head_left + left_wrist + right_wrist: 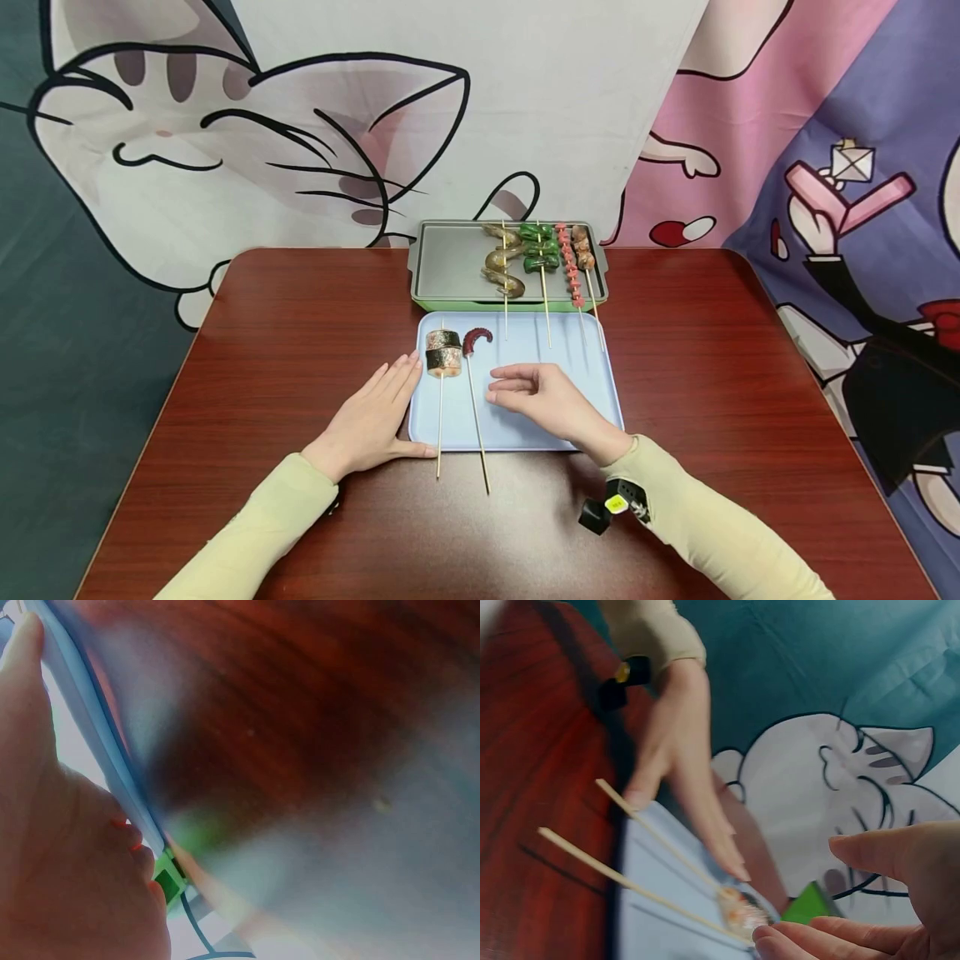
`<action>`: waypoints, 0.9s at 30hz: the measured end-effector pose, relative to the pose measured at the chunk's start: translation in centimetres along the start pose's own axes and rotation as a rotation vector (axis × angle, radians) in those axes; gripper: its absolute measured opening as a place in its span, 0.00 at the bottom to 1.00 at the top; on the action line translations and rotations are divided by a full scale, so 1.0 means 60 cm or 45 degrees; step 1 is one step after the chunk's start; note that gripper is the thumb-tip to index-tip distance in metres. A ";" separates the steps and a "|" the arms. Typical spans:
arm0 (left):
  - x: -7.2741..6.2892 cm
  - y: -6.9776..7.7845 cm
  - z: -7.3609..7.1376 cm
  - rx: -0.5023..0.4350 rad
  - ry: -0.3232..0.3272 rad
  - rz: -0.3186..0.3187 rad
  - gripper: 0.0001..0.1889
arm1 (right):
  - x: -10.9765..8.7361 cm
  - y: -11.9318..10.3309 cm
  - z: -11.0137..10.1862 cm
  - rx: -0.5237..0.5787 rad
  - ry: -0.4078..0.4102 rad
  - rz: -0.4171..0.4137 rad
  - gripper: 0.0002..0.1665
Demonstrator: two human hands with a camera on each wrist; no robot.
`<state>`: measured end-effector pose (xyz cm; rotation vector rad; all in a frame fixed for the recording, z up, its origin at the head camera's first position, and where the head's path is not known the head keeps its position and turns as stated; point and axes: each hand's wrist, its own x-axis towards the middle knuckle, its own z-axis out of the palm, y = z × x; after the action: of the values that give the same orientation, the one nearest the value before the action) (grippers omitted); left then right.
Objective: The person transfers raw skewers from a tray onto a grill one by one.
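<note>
My left hand lies along the left edge of a light blue tray, fingers straight, the thumb by the front left corner. My right hand hovers over the tray's right half, thumb apart from the lightly bent fingers; between them is nothing, as the right wrist view shows. Two skewers lie on the tray, their sticks jutting past the front edge. One skewer carries thick pieces with black and pale skin, close to the left fingertips. A dark red curled tentacle tops the other, left of the right hand.
Behind the tray stands a grey grill pan with a green base. It bears skewers of shrimp, green pepper, pink pieces and brown chunks; their sticks overhang the blue tray. A printed cloth hangs behind the brown table.
</note>
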<state>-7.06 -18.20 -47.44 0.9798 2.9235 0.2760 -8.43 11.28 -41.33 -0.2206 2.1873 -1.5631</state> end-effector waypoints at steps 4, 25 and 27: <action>0.000 0.000 0.000 0.000 0.000 0.003 0.66 | 0.004 0.025 0.011 -0.051 -0.019 0.009 0.29; 0.001 0.001 -0.004 -0.008 0.004 0.004 0.66 | 0.018 0.067 0.058 0.122 -0.078 0.096 0.26; 0.000 0.001 -0.004 -0.003 0.000 0.004 0.66 | 0.019 0.068 0.063 0.163 -0.082 0.119 0.27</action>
<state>-7.04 -18.15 -47.19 0.9845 2.9210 0.2798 -7.29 9.03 -46.43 -0.1254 2.0106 -1.6136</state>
